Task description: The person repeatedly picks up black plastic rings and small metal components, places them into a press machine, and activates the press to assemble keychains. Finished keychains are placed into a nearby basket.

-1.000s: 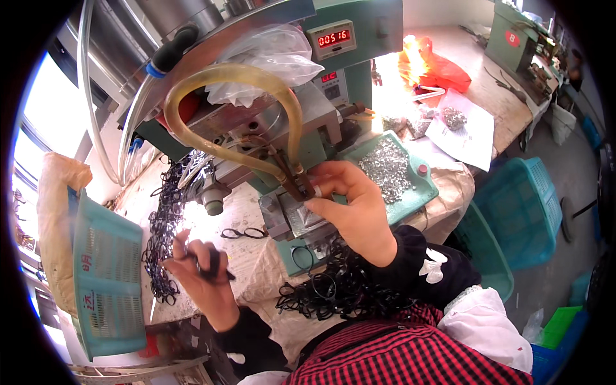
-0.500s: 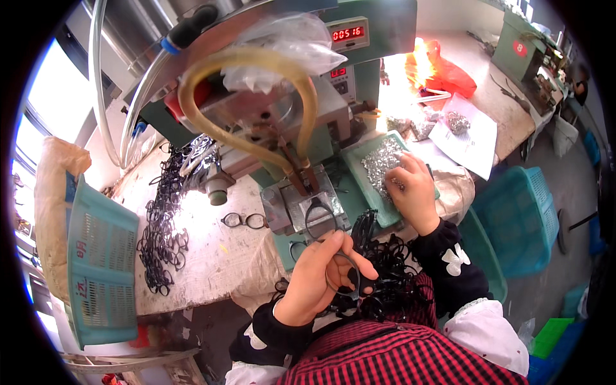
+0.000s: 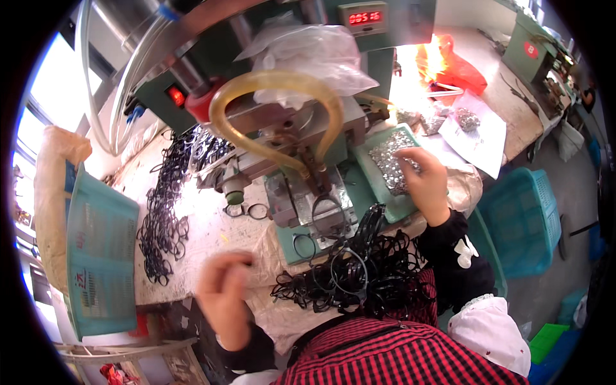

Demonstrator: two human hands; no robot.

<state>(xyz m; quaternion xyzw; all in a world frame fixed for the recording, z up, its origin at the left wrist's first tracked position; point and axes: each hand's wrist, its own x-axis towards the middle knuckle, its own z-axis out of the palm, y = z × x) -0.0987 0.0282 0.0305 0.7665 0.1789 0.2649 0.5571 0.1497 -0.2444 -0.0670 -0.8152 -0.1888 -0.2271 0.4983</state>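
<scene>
My left hand (image 3: 224, 292), blurred by motion, is off to the left of the machine with its fingers apart and nothing visible in them. My right hand (image 3: 427, 183) is over the green tray (image 3: 401, 210) of small shiny metal parts (image 3: 388, 157). Its thumb and forefinger come close together; anything between them is too small to make out. A black eyeglass frame (image 3: 348, 296) rests at the machine's metal fixture (image 3: 298, 208), one rim under the jaws and the other towards me, with neither hand on it. Many black eyeglass frames (image 3: 385, 269) are heaped in front of me.
The green press machine (image 3: 410, 25) with a looped yellow hose (image 3: 221, 96) rises ahead. More black frames (image 3: 160, 224) lie in a long pile at the left, beside a teal basket (image 3: 102, 256). Another teal basket (image 3: 523, 224) stands at the right. A paper sheet (image 3: 478, 138) lies behind the tray.
My left hand has let go of the eyeglass frame and moved left. The frame stays at the fixture. My right hand has lifted slightly from the metal parts. The view has shifted a little.
</scene>
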